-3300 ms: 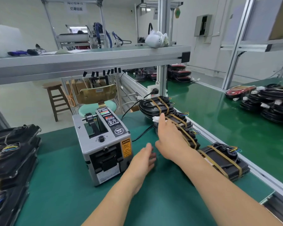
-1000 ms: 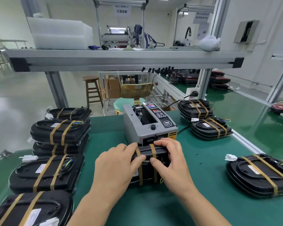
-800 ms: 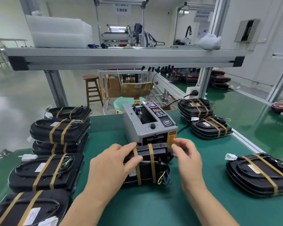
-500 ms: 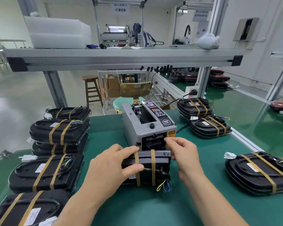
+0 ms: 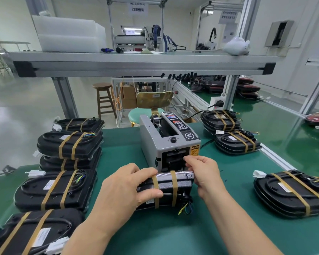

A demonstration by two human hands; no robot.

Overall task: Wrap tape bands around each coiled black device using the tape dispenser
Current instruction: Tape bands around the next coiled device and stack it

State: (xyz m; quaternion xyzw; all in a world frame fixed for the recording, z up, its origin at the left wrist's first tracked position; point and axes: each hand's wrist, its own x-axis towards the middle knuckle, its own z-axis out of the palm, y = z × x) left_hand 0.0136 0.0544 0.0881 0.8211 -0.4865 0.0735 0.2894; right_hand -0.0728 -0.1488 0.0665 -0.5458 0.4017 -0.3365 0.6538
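Five black devices (image 5: pixel 68 144) at least, piled along the left edge of the worktop (image 5: pixel 136 234), all crossed by two tan tape bands and so judged as finished.

At the middle, just in front of the tape dispenser (image 5: pixel 168 142), one held device (image 5: pixel 166 188), turned up on its long edge. Gripped by the left hand (image 5: pixel 129 188), with fingers curled together over the top edge and thumb pressed on the near face. Already wearing two bands (image 5: pixel 174 188) side by side, with coloured wires (image 5: pixel 186 208) hanging free at the lower right end.

Right hand (image 5: pixel 204 173) at the right end of this device, with fingers (image 5: pixel 191 161) curled together close against the mouth of the dispenser. Cannot tell whether pinching a strip of tape or only touching there.

Further right, three more devices (image 5: pixel 236 142) toward the right edge of the worktop, two at the far side and one near, again with two bands on each.

No device without bands seen anywhere on this worktop. Probably near the end of the batch, or fetching one further strip for the piece in hand; not possible to decide from here.
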